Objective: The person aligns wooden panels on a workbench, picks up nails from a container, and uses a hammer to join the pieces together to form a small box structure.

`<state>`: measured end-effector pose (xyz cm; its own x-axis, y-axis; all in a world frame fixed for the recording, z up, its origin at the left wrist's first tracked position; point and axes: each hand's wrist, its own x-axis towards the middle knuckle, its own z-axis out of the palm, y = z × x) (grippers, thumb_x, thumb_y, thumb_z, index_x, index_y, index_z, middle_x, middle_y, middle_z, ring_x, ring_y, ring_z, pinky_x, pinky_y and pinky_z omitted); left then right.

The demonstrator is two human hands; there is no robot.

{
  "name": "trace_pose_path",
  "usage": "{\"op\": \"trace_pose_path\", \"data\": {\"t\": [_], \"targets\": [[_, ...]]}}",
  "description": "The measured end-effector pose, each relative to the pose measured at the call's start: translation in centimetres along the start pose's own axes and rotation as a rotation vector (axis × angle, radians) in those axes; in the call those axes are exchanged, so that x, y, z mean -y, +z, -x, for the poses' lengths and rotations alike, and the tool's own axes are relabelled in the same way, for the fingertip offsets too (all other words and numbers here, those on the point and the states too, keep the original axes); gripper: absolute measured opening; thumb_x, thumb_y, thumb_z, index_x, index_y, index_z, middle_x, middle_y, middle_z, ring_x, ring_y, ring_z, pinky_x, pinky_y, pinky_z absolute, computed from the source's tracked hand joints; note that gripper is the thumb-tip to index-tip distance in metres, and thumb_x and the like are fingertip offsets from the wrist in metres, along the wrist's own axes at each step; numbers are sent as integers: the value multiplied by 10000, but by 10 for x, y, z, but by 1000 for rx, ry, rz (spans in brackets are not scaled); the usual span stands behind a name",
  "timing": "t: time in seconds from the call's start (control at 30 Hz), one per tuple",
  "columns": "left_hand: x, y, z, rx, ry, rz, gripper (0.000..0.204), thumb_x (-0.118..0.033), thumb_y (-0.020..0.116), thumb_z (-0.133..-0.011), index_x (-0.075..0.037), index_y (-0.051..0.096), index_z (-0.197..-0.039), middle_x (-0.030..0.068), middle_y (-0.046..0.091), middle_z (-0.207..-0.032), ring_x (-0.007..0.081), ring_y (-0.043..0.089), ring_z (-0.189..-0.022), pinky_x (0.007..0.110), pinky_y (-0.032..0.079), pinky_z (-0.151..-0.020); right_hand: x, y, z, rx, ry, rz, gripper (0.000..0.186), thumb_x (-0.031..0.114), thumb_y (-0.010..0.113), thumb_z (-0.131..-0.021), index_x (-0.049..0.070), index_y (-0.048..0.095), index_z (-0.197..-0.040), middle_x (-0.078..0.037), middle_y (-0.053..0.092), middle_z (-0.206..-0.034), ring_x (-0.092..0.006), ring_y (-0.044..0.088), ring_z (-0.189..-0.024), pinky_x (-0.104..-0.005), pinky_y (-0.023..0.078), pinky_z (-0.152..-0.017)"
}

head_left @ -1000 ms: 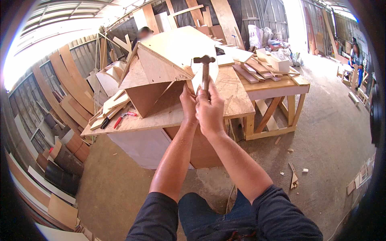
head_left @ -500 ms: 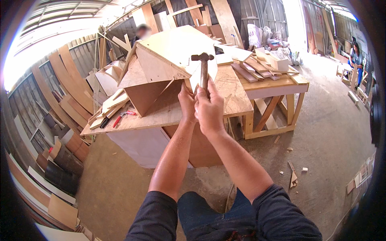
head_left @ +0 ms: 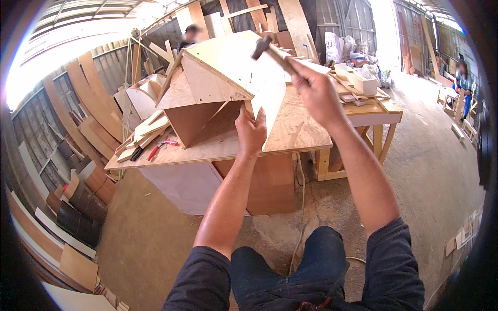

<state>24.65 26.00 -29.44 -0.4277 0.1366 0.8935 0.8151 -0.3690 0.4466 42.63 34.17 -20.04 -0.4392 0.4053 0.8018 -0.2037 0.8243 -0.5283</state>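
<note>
Head view: person's R hand (head_left: pixel 315 94) is closed round the handle of a hammer (head_left: pixel 275 54), w/ the head up & to the L of the fist, apart from the work. L hand (head_left: pixel 251 133) is at the front R corner of a house-shaped plywood box (head_left: pixel 213 78), thumb on the outer side & fingers at the panel's front edge, pinching it; can't tell if a small part is also btwn the fingertips. Box sits on the workbench (head_left: pixel 298 127), open end twd the person, sloped roof on top.

On the bench L of the box: pliers w/ red handles (head_left: pixel 162 148), a black-handled tool (head_left: pixel 137 153) just beside them, & a pile of wood offcuts (head_left: pixel 146 133). A 2nd table (head_left: pixel 385 117) stands to the R, carrying loose wood pcs (head_left: pixel 360 83). A cord (head_left: pixel 303 202) runs along the floor nr the bench. Long boards (head_left: pixel 91 98) lean on the L wall; sacks (head_left: pixel 333 47) at the back. One co-worker (head_left: pixel 190 36) is behind the box, another (head_left: pixel 461 85) far R.
</note>
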Motion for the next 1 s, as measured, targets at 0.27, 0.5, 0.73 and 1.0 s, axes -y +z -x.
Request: {"op": "trace_pose_path", "data": {"t": [0.27,0.5,0.73,1.0], "targets": [[-10,-6,0,52,-102,-42,174,-12,642,-961,79,602,-1103,147,741,-886,127,677,-767,284,517,-670,-2,-9,-17,71,-255,58,411,149,557,-1058,41,553,-1455,-33,684,-920,-86,566,-759,-247,502,-753],[-9,-6,-1,36,-59,-47,180,-11,639,-963,80,603,-1114,151,745,-899,130,686,-771,285,522,-673,14,-28,-22,278,-9,121,394,166,578,-1044,72,599,-1426,9,663,-821,-77,483,-617,-254,508,-665],[-8,4,1,20,-66,4,157,-19,644,-962,67,620,-1091,132,741,-875,123,675,-751,284,514,-653,-48,-8,-36,-127,-742,225,417,157,552,-1053,103,557,-1467,12,667,-859,-41,433,-559,-207,450,-503],[-9,-6,0,44,-80,-84,152,-24,649,-962,72,611,-1074,120,723,-837,121,642,-683,283,497,-613,2,-18,-21,112,-351,182,439,154,554,-1039,20,531,-1457,-195,704,-1253,-190,706,-846,-320,570,-803]]}}
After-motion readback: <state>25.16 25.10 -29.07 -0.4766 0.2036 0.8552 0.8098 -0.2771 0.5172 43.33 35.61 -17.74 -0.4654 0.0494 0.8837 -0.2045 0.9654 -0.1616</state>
